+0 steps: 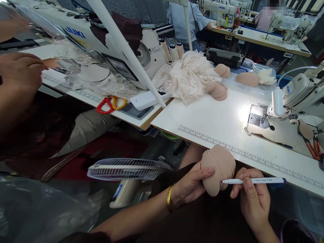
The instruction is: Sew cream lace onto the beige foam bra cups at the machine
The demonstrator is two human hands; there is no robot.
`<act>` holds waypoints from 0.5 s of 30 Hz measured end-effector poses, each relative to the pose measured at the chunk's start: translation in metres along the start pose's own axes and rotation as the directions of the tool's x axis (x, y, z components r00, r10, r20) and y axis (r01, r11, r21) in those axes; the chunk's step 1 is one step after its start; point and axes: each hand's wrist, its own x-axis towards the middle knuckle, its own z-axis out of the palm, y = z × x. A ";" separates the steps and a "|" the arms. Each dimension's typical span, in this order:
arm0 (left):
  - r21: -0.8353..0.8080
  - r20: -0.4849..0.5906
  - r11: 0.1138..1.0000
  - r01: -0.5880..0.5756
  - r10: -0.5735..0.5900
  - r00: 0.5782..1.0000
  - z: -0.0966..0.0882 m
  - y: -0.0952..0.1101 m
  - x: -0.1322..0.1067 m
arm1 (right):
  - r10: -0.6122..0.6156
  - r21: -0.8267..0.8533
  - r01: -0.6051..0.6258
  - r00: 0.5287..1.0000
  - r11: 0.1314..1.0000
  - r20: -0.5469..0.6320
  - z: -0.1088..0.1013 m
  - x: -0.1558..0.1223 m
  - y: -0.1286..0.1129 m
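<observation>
Discs [220, 165] fanned just before bench [192, 116] edge; likely light, pliable, apt to slide apart. Left hand [189, 184] pinches their rim, sensible hold; right hand [255, 195] pinches pen [253, 181].

The left forearm [136, 212] comes in from the bottom edge and slants up to the right, bare beyond a dark sleeve [87, 237], with the wrist [175, 195] close to straight. The left hand [189, 188] is closed in a grip, its thumb [205, 173] stretched out to the right and most fingers hidden beneath. The right forearm [267, 233] shows only briefly at the bottom, leaning up and leftward. The right hand [257, 199] pinches, fingers bent toward the thumb. Both hands sit near each other without touching.
</observation>
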 end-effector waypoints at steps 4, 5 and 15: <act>0.000 -0.008 1.000 0.004 -0.004 1.000 0.002 0.000 0.000 | -0.022 -0.044 0.023 0.999 0.999 0.029 0.000 -0.002 0.001; 0.003 -0.008 1.000 0.003 -0.003 1.000 0.002 -0.001 0.000 | -0.025 -0.061 0.028 0.999 0.998 0.046 0.000 -0.003 0.002; 0.380 0.039 0.924 -0.042 0.029 0.999 0.034 0.064 0.050 | -0.106 0.031 0.111 0.987 0.993 -0.120 -0.014 0.007 0.021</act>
